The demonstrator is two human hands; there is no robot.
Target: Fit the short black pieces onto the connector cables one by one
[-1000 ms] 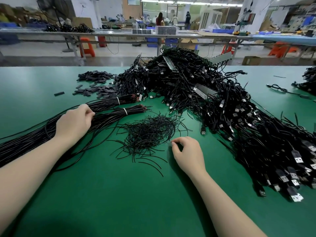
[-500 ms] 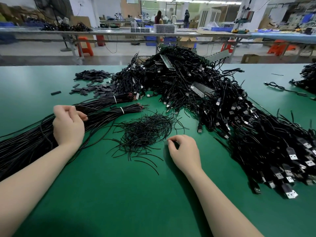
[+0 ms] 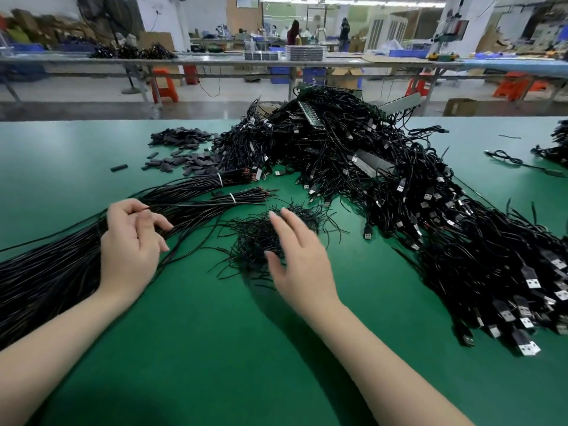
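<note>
A: Nearest you, bare green table [image 3: 215, 348], both forearms coming in from the bottom edge. Note your left hand [image 3: 130, 244] first.

B: It rests on the long bundle of black cables [image 3: 46, 272] at the left. Your thumb and forefinger pinch a single cable [image 3: 196, 204] near its end; it runs off to the right above the bundle. The other fingers lie loosely curled on the wires.

A: Your right hand [image 3: 299, 259]?

B: Released. Fingers straight and spread, nothing in it. It hangs over the loose heap of thin black strands [image 3: 258, 235] at the centre of the table; whether it touches the heap, cannot tell, the hand is blurred.

A: Next out.

B: The bundle's far ends lie in two sheaves, each bound with a white tie [image 3: 232, 198], reddish tips pointing right. To your right a large pile of USB cables [image 3: 430, 226] slopes from the table's far edge down to the near right, metal plugs showing.

A: The short black pieces [image 3: 181, 149]?

B: Far left of that pile, in a flat scatter beyond the tied sheaves, well apart from both your hands. One stray piece [image 3: 119, 167] lies alone further left.

A: Beyond the table?

B: A long workbench [image 3: 215, 58] with orange stools [image 3: 164, 87] beneath it.
</note>
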